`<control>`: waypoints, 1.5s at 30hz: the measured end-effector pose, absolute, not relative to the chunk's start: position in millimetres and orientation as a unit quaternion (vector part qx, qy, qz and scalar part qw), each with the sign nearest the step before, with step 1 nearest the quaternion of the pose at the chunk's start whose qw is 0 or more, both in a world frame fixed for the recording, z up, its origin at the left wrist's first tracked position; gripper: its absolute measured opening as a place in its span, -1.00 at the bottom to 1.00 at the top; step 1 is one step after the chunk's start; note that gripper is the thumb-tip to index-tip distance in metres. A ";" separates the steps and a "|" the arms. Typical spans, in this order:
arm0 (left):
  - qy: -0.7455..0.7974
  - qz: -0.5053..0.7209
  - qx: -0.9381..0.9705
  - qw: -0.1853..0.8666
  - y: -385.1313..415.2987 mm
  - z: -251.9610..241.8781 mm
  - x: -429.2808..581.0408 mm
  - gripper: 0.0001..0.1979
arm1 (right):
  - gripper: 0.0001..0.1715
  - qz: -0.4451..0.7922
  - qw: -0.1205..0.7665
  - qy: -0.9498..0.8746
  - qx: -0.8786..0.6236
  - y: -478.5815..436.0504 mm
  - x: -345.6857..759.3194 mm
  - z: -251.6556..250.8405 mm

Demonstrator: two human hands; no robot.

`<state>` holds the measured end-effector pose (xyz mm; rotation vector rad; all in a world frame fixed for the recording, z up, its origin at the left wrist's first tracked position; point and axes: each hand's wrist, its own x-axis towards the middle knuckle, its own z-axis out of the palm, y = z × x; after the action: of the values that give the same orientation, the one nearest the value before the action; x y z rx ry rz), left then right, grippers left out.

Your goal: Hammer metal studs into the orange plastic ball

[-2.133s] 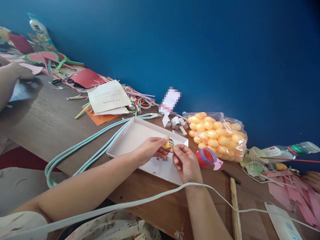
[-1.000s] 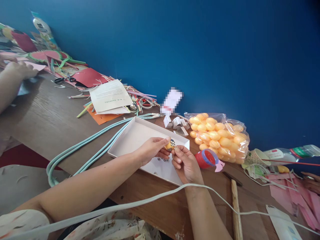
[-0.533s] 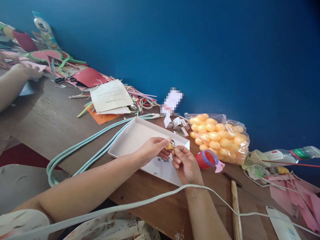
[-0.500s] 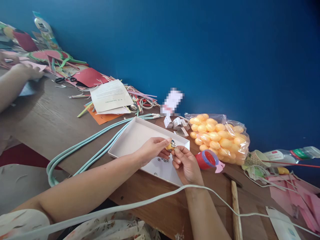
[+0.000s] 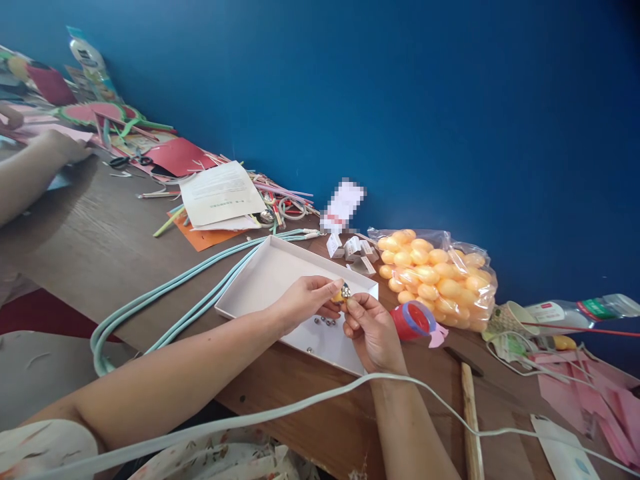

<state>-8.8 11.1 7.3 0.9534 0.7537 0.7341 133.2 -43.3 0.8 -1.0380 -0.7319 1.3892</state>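
Note:
My left hand [image 5: 319, 297] is closed around a small round piece [image 5: 342, 293], yellow with shiny silver balls on its side. Thumb and fingertips of my right hand [image 5: 369, 327] pinch at the piece's near right edge; whether a separate ball sits between them is hidden. Both hands hover over a shallow white box lid [image 5: 250, 283]. Inside it lie several small steel balls [image 5: 325, 321], below my left fingers. Right of my right hand a red cup-like tube [image 5: 413, 320] with a blue rim lies tipped on its side.
A bag of orange balls [image 5: 430, 273] leans by the blue wall. Pale green cords [image 5: 170, 287] loop left of the lid; a white cable [image 5: 250, 420] crosses in front of my forearms. A wooden stick [image 5: 471, 420] lies at right. Another person's arm [image 5: 35, 167] works at far left.
My hands stay at the piece, with only slight finger shifts and a small turn of it. At far left the other person's hands have moved a little over the pink paper.

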 end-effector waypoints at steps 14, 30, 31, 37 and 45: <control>0.350 0.339 0.444 0.752 11.3 4.2 -8.2 -0.48 | -0.79 0.577 0.582 -0.339 -0.462 -44.2 133.5 0.6; 0.354 0.337 0.432 0.758 11.3 4.4 -7.0 -0.51 | -0.69 0.567 0.581 -0.353 -0.466 -42.0 134.0 -2.6; 0.352 0.335 0.424 0.764 11.7 4.2 -7.3 -0.52 | -0.70 0.567 0.583 -0.353 -0.462 -41.9 133.9 -2.5; 0.343 0.328 0.395 0.787 13.3 5.2 -8.7 -0.58 | -0.76 0.572 0.587 -0.366 -0.441 -43.9 133.1 -2.2; 0.333 0.333 0.414 0.779 11.8 0.9 -6.3 -0.54 | -0.69 0.534 0.568 -0.405 -0.478 -41.9 135.1 -5.8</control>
<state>-6.3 11.8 0.9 0.8953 0.7191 0.7209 135.1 -41.9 -5.8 -1.1215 -0.9502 1.2542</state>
